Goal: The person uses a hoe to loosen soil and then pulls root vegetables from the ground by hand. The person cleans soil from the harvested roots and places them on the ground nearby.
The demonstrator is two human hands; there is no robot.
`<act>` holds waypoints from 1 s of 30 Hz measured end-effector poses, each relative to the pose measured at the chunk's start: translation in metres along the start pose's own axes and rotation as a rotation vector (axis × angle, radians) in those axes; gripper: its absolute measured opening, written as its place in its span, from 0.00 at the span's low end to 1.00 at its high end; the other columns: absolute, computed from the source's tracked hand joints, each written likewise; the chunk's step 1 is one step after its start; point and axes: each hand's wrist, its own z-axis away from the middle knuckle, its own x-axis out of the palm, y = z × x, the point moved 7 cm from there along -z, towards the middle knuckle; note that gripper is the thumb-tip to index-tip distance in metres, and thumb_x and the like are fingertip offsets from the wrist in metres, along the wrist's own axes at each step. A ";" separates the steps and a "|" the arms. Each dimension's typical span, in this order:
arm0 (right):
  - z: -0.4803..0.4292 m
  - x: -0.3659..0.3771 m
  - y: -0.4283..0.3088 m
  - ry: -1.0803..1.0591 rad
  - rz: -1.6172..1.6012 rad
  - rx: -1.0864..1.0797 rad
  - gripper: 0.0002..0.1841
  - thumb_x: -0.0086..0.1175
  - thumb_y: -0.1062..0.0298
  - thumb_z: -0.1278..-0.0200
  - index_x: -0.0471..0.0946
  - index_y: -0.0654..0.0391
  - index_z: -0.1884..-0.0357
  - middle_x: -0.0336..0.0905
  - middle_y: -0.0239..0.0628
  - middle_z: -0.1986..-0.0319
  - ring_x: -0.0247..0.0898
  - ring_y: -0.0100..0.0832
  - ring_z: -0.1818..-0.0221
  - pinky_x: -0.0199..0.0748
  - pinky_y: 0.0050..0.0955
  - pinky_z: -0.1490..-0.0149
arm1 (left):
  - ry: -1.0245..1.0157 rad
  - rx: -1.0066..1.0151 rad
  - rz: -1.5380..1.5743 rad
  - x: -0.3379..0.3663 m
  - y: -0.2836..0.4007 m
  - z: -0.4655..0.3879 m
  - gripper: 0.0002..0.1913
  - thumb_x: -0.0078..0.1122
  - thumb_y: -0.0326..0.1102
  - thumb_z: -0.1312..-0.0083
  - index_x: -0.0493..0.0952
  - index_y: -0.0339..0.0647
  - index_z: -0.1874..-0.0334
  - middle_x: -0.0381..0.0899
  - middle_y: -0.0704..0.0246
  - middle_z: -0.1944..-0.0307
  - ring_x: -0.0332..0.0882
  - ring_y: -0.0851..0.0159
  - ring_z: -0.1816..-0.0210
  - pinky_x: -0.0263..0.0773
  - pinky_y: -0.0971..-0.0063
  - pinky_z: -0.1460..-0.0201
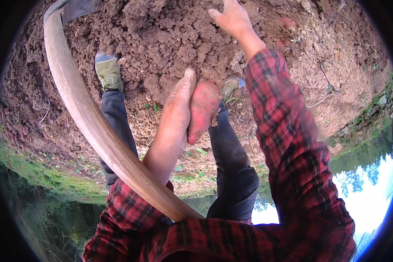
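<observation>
My left hand point(180, 93) is closed around the left side of a large red sweet potato point(203, 106), with its thumb along the top end. Clods of soil stick to the tuber's right side. At the top edge, my right hand point(234, 19) reaches over the broken soil, thumb spread and nothing seen in it; its fingertips are cut off by the frame. A hoe's curved wooden handle point(95, 127) slants across in front of my left forearm to my chest. Its metal blade point(80, 11) is at the upper left, partly cut off. What props the handle is hidden.
Loose clumpy soil point(157, 42) lies ahead. Reddish tubers point(288, 23) show in the soil at upper right, and several more reddish lumps point(21, 131) lie far left. My canvas shoes point(108, 72) stand on the dirt. A grassy edge point(49, 177) borders water point(363, 183) behind me.
</observation>
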 end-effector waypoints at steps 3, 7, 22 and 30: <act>-0.048 0.068 0.013 -0.518 0.369 -0.109 0.27 0.46 0.67 0.49 0.65 0.54 0.42 0.65 0.46 0.44 0.60 0.44 0.41 0.61 0.41 0.41 | 0.006 0.017 0.044 -0.001 -0.002 0.001 0.17 0.43 0.46 0.30 0.72 0.37 0.67 0.71 0.70 0.81 0.66 0.75 0.84 0.61 0.83 0.81; -0.010 0.062 0.020 -0.229 0.451 -0.193 0.21 0.47 0.64 0.46 0.69 0.56 0.47 0.70 0.48 0.49 0.65 0.44 0.46 0.63 0.41 0.43 | 0.037 -0.015 0.073 0.001 -0.001 0.003 0.16 0.45 0.45 0.31 0.71 0.38 0.66 0.70 0.71 0.82 0.64 0.76 0.86 0.58 0.84 0.85; -0.038 0.016 0.022 0.064 0.263 -0.087 0.22 0.50 0.59 0.45 0.70 0.58 0.49 0.71 0.51 0.52 0.67 0.46 0.48 0.64 0.39 0.44 | -0.008 -0.073 0.097 0.015 0.005 0.007 0.19 0.46 0.47 0.32 0.76 0.36 0.58 0.76 0.71 0.73 0.69 0.79 0.77 0.64 0.86 0.75; -0.067 0.069 0.068 -0.250 0.137 0.534 0.42 0.65 0.46 0.64 0.64 0.59 0.47 0.74 0.49 0.54 0.69 0.44 0.47 0.64 0.36 0.43 | 0.113 -0.106 0.044 -0.001 -0.007 0.007 0.17 0.46 0.44 0.32 0.75 0.36 0.57 0.72 0.72 0.77 0.67 0.75 0.79 0.61 0.82 0.78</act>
